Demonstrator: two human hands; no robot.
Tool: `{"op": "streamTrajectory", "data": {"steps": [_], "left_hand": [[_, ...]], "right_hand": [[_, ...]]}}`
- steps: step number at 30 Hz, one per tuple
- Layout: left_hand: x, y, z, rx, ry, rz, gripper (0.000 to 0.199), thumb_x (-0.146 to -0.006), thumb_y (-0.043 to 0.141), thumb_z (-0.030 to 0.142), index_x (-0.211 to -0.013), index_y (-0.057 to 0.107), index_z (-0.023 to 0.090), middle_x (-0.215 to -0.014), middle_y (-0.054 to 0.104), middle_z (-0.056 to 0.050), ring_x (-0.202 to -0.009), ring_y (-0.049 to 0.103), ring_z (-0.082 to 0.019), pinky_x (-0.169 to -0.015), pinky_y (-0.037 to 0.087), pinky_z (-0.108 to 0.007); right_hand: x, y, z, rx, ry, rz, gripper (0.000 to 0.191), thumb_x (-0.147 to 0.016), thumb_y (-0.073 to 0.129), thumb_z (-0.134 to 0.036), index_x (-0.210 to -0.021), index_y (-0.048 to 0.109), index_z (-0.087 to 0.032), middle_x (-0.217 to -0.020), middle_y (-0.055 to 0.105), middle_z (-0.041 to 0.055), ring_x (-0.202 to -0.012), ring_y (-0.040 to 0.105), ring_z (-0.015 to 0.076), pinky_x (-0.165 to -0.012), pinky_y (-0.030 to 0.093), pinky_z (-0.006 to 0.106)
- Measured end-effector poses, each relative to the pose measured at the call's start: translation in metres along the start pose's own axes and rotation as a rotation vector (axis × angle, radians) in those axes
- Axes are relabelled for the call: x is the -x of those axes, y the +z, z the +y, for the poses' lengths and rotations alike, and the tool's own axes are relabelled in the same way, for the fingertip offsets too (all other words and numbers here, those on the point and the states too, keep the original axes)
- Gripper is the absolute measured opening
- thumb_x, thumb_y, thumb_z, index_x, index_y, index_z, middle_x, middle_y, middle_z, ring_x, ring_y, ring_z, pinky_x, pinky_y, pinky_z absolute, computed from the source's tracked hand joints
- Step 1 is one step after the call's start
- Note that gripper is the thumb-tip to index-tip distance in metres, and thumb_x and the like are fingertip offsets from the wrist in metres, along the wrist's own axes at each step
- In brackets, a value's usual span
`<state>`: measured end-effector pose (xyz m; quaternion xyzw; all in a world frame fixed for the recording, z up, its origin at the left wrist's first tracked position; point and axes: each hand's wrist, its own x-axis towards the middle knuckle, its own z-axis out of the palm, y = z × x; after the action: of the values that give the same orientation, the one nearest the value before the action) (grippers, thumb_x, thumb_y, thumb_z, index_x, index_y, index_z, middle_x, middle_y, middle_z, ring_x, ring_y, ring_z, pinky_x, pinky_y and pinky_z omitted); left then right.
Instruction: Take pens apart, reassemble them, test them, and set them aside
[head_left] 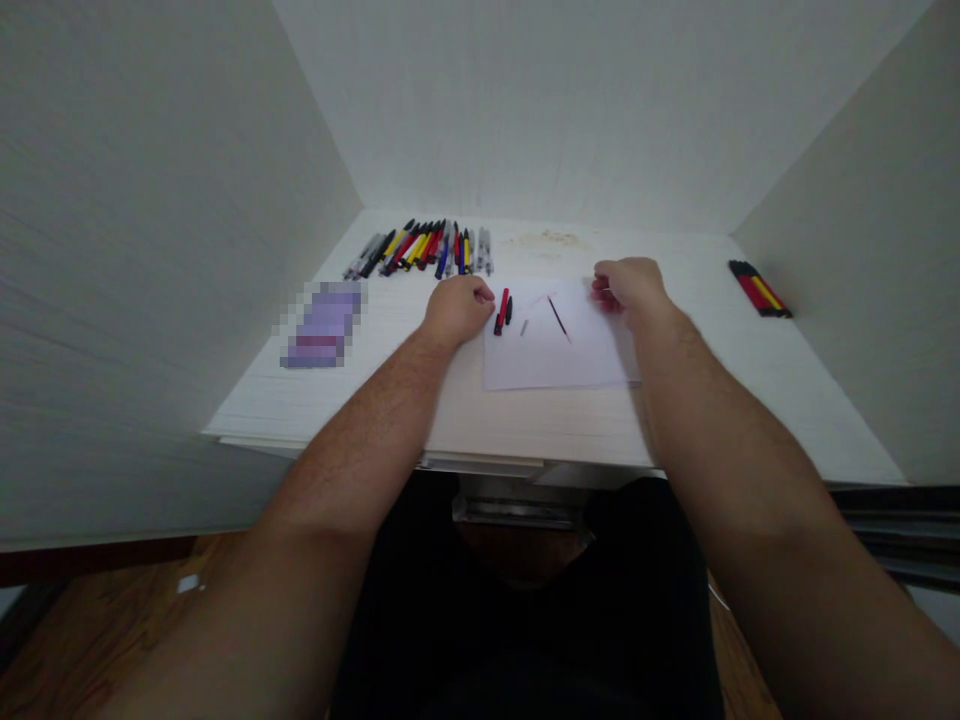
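Note:
My left hand (459,308) rests at the left edge of a white sheet of paper (562,368), its fingers curled closed; whatever they may hold is hidden. Right beside its fingertips lie a red pen barrel (502,308) and a short black pen part (509,310). A small grey piece, seemingly a spring (524,327), and a thin dark ink refill (558,318) are spread on the paper. Over the sheet's right side is my right hand (628,285), fingers bent in and closed. Anything inside them cannot be made out.
Many assorted pens (424,248) lie in a row at the back left. A pixelated purple item (324,325) is on the left. Several red, yellow and black pens (759,290) sit together near the right wall (862,230). Panels enclose the white tabletop (750,400).

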<state>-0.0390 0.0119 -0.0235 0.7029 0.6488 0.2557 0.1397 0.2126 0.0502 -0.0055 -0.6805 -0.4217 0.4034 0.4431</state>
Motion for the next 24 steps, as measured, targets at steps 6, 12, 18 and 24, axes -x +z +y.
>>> {"op": "streamTrajectory", "data": {"steps": [6, 12, 18, 24], "left_hand": [[0.003, -0.001, 0.001, 0.050, -0.016, 0.050, 0.015, -0.072, 0.060, 0.022, -0.081, 0.073, 0.019, -0.083, 0.071, -0.007, -0.078, 0.061, -0.018, -0.079, 0.047, -0.031], [0.006, -0.005, 0.009, 0.057, -0.049, 0.034, 0.015, -0.073, 0.063, 0.027, -0.081, 0.072, 0.018, -0.081, 0.071, -0.006, -0.075, 0.061, -0.017, -0.075, 0.048, -0.029], [0.008, -0.003, 0.013, 0.023, -0.055, -0.007, 0.017, -0.071, 0.067, 0.032, -0.081, 0.071, 0.019, -0.080, 0.071, -0.005, -0.073, 0.062, -0.017, -0.071, 0.047, -0.029], [0.009, 0.001, 0.014, 0.038, -0.052, -0.019, 0.019, -0.070, 0.069, 0.036, -0.081, 0.071, 0.020, -0.080, 0.071, -0.005, -0.073, 0.062, -0.017, -0.069, 0.046, -0.029]], "right_hand": [[0.013, 0.009, 0.013, 0.336, -0.431, 0.107, 0.007, -0.075, 0.058, -0.022, -0.069, 0.058, -0.018, -0.071, 0.060, 0.0066, -0.073, 0.058, 0.0177, -0.068, 0.046, 0.031], [0.024, 0.008, 0.014, 0.454, -0.550, 0.067, 0.010, -0.076, 0.057, -0.023, -0.068, 0.058, -0.019, -0.072, 0.061, 0.0064, -0.076, 0.055, 0.0199, -0.075, 0.043, 0.033], [0.025, 0.011, 0.013, 0.488, -0.575, 0.079, 0.011, -0.076, 0.055, -0.024, -0.067, 0.060, -0.019, -0.071, 0.062, 0.0058, -0.071, 0.055, 0.0195, -0.074, 0.043, 0.034], [0.027, 0.011, 0.012, 0.511, -0.554, 0.099, 0.011, -0.076, 0.056, -0.025, -0.068, 0.062, -0.020, -0.073, 0.064, 0.0056, -0.072, 0.055, 0.0190, -0.072, 0.044, 0.032]]}}
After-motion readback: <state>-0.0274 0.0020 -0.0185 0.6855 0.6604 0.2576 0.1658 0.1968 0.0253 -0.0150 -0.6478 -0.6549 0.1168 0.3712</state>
